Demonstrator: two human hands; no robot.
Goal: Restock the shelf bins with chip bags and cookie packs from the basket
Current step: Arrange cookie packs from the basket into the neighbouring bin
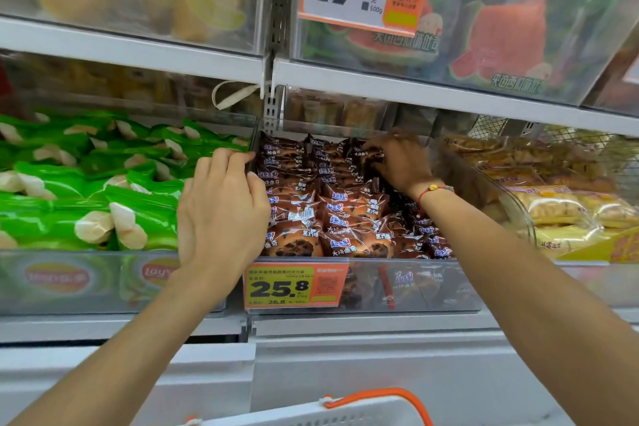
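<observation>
Grip: the right hand (397,162) pinched a brown cookie pack (366,152) at the bin's back, centre frame; the left hand (221,211) curled over the clear divider (253,149).
Basket: white basket (345,415) sat at bottom centre.
Risk: heaped cookie packs (332,218) could slide over the bin's low front wall (415,284) if pushed.

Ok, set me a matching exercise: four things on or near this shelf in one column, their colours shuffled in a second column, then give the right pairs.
Things:
1. chip bags in the left bin
2. cookie packs in the middle bin
3. basket handle
4. wrist cord on the right hand

Colours:
A. orange
B. red with a gold bead
C. bright green
D. dark brown

Pairs: 1-C, 2-D, 3-A, 4-B
</observation>
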